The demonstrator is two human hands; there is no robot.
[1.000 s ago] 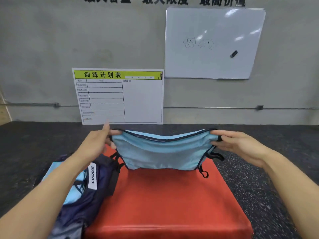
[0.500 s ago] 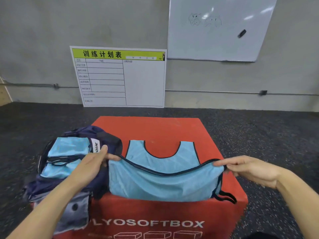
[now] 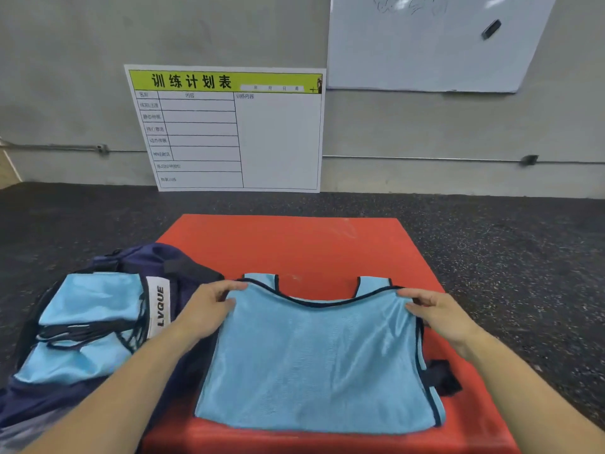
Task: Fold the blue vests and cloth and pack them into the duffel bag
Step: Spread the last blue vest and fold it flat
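Note:
A light blue mesh vest (image 3: 314,365) with dark trim lies folded over on the red soft box (image 3: 311,247), its shoulder straps showing beyond the folded edge. My left hand (image 3: 209,309) pinches the folded edge's left corner. My right hand (image 3: 435,312) pinches the right corner. The navy duffel bag (image 3: 183,273) lies open at the left, partly on the box, with folded light blue fabric (image 3: 88,306) inside it.
A black strap (image 3: 440,376) sticks out from the vest's right side. A training-plan board (image 3: 229,129) leans against the grey wall, and a whiteboard (image 3: 425,44) hangs above it. Dark speckled floor (image 3: 507,257) surrounds the box.
The vest, held up in the air a second ago, has been lowered and folded over onto the box. Both hands moved down and forward with its edge. My view has tilted downward.

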